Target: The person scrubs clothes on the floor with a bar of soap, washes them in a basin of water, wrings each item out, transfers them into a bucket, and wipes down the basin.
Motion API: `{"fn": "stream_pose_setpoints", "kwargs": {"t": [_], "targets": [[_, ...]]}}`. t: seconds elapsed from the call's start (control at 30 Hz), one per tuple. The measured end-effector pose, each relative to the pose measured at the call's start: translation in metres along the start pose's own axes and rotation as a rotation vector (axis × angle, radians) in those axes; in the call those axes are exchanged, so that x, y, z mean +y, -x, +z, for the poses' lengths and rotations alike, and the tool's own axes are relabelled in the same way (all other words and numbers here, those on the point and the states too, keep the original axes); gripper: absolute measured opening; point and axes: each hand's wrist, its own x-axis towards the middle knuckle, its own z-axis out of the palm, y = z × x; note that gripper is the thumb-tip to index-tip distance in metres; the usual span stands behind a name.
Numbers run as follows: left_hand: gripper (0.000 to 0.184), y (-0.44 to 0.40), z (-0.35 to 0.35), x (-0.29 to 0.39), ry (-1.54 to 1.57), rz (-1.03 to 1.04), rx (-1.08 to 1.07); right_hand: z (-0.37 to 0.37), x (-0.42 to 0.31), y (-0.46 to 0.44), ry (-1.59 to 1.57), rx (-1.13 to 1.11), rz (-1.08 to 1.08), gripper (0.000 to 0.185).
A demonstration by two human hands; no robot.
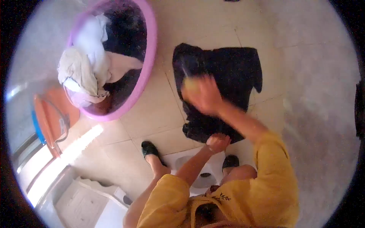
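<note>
A black garment lies spread on the tiled floor in front of me. My right hand is over its left part, fingers closed around a yellow-green, block-like thing. Motion blur hides what kind of thing that is. At the garment's near edge my left hand is closed, gripping the black cloth there.
A large pink tub at the upper left holds white, beige and dark laundry. Beside it are an orange bucket with a handle and something blue. A white squat toilet is set in the floor beneath me, between my feet.
</note>
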Motion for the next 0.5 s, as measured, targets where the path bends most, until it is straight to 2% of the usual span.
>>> {"fn": "stream_pose_setpoints", "kwargs": {"t": [0.03, 0.07, 0.13, 0.17, 0.2, 0.27, 0.3, 0.33, 0.37, 0.4, 0.43, 0.47, 0.5], "targets": [[0.015, 0.002, 0.009, -0.005, -0.045, 0.045, 0.132, -0.001, -0.008, 0.053, -0.132, -0.075, -0.07, 0.039], [0.015, 0.001, 0.003, -0.01, -0.053, 0.043, 0.131, -0.003, 0.004, 0.055, -0.138, -0.071, -0.076, 0.039], [0.019, -0.001, -0.01, -0.007, 0.131, -0.227, -0.419, -0.012, 0.016, 0.044, 0.013, -0.254, -0.087, 0.034], [0.016, 0.012, 0.012, -0.013, 0.171, -0.053, -0.062, -0.02, 0.028, 0.015, 0.081, -0.221, 0.091, 0.034], [0.02, -0.005, -0.011, 0.0, 0.089, -0.233, -0.4, -0.038, 0.033, -0.038, 0.165, -0.181, 0.261, 0.034], [0.026, -0.028, -0.051, 0.011, 0.049, -0.332, -0.489, -0.044, 0.063, -0.066, 0.265, -0.008, 0.066, 0.038], [0.023, -0.036, -0.076, 0.007, 0.036, -0.269, -0.291, -0.05, 0.064, -0.047, 0.281, 0.018, 0.082, 0.038], [0.022, -0.05, -0.102, -0.007, 0.03, -0.206, -0.071, -0.056, 0.065, -0.026, 0.166, 0.192, 0.16, 0.042], [0.02, -0.071, -0.131, -0.027, 0.017, -0.269, 0.054, -0.066, 0.072, -0.011, 0.049, 0.363, 0.227, 0.045], [0.023, -0.082, -0.144, -0.053, -0.151, -0.33, 0.311, -0.075, 0.084, 0.005, 0.06, 0.37, 0.223, 0.045], [0.03, -0.091, -0.15, -0.084, -0.093, -0.584, 0.488, -0.078, 0.093, 0.025, 0.049, 0.454, 0.449, 0.049], [0.036, -0.1, -0.154, -0.12, -0.349, -0.619, 0.532, -0.077, 0.097, 0.039, 0.039, 0.532, 0.681, 0.053], [0.04, -0.114, -0.153, -0.143, -0.42, -0.8, 0.653, -0.073, 0.094, 0.043, 0.035, 0.525, 0.687, 0.053]]}}
